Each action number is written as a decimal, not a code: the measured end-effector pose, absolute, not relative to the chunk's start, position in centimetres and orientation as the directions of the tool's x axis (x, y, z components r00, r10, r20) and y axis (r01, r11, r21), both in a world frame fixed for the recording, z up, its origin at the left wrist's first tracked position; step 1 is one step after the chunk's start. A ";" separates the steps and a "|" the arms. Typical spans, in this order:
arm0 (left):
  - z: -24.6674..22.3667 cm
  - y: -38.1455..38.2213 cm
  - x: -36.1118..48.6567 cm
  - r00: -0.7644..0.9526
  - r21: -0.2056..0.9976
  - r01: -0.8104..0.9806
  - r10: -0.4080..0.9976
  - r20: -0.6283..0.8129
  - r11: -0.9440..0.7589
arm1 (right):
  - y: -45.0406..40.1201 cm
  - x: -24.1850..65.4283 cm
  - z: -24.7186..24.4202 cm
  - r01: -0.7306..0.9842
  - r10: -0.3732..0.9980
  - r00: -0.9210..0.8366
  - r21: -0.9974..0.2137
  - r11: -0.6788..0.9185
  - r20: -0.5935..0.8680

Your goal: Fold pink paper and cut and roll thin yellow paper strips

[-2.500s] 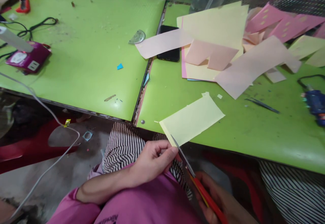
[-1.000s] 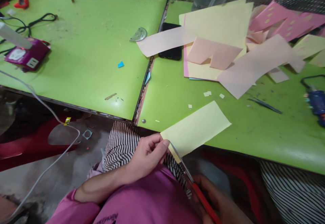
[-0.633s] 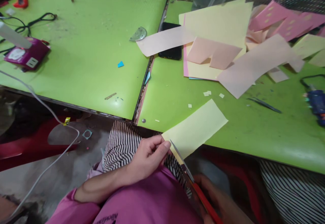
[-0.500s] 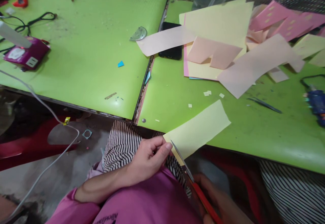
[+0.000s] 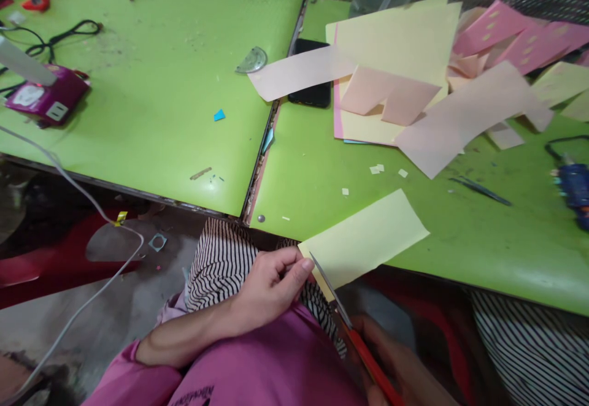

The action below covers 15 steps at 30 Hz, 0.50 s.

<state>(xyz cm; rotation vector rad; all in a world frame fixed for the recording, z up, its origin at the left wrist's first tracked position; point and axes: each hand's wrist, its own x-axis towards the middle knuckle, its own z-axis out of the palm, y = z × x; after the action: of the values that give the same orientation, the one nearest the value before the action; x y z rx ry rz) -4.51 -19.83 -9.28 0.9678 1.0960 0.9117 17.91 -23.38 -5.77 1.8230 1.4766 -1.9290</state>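
Note:
Near the table's front edge, my left hand (image 5: 276,280) pinches the left end of a pale yellow paper strip (image 5: 368,234) between thumb and fingers. The red-handled scissors (image 5: 368,357) are in my right hand (image 5: 396,357), at the lower right. Their blades lie across the strip's left end, close beside my left thumb, with a narrow band of paper on the near side of them. The strip's far end reaches over the green table (image 5: 294,203).
Paper sheets (image 5: 391,44), pink pieces (image 5: 501,38) and a black phone (image 5: 310,96) lie at the back. Tweezers (image 5: 481,190) and a blue glue gun (image 5: 575,188) are at right. A purple power block (image 5: 48,96) sits at left with cables.
The free end of the yellow strip has shifted slightly right and down and looks flatter. Both hands and the scissors are almost where they were.

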 end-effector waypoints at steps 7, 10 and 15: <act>-9.3 -19.8 -4.5 0.220 0.934 -0.147 0.932 -0.289 0.324 | -23.2 17.1 -5.5 0.567 0.442 -0.226 -0.486 -0.665 -0.868; -9.3 -19.9 -4.5 0.232 0.929 -0.159 0.927 -0.294 0.334 | -23.1 17.2 -5.6 0.557 0.418 -0.223 -0.467 -0.687 -0.881; -9.2 -19.9 -4.4 0.259 0.929 -0.156 0.921 -0.290 0.336 | -22.7 17.0 -5.4 0.583 0.494 -0.266 -0.546 -0.601 -0.828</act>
<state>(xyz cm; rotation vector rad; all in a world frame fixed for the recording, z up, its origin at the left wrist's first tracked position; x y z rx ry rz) -4.41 -19.87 -9.15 0.9355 1.0344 0.8963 16.96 -22.68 -5.41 1.8601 1.3700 -2.0278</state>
